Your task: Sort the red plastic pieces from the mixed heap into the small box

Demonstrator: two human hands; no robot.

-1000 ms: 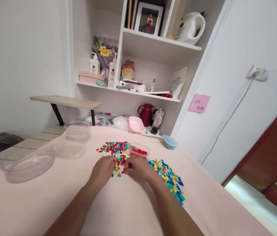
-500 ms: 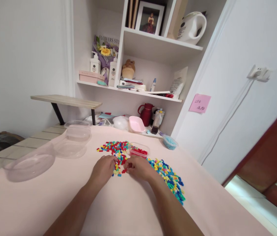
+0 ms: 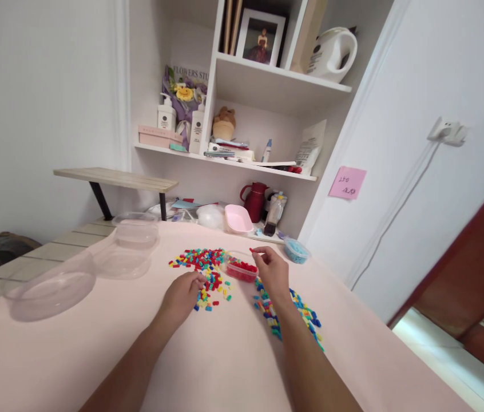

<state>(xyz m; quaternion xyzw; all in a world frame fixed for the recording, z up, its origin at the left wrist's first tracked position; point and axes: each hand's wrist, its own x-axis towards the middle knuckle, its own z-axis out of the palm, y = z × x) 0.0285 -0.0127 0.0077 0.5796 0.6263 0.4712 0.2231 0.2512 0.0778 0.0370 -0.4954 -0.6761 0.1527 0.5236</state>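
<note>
My right hand (image 3: 271, 272) pinches a small red block (image 3: 251, 250) just above the right rim of a clear plastic box (image 3: 242, 276), which holds red blocks. My left hand (image 3: 184, 292) rests on the table with fingers curled together, beside a small mixed pile of blocks (image 3: 211, 282); whether anything is in its fingers I cannot make out. Behind it spreads a larger mixed pile (image 3: 199, 257) with many red pieces. Under my right wrist and forearm lies a pile of blue, yellow, green and white blocks (image 3: 304, 309), partly hidden by the arm.
Clear empty-looking plastic containers (image 3: 53, 289) stand along the table's left side. A round tub of light blue pieces (image 3: 296, 250) sits at the back right. Behind the table are a pink tray (image 3: 238, 219), a red jug (image 3: 254, 201) and a bottle (image 3: 273, 214).
My right hand has moved from the small pile up and right to the clear box, carrying a red block. Blocks formerly under it now show. My left hand stays nearly still.
</note>
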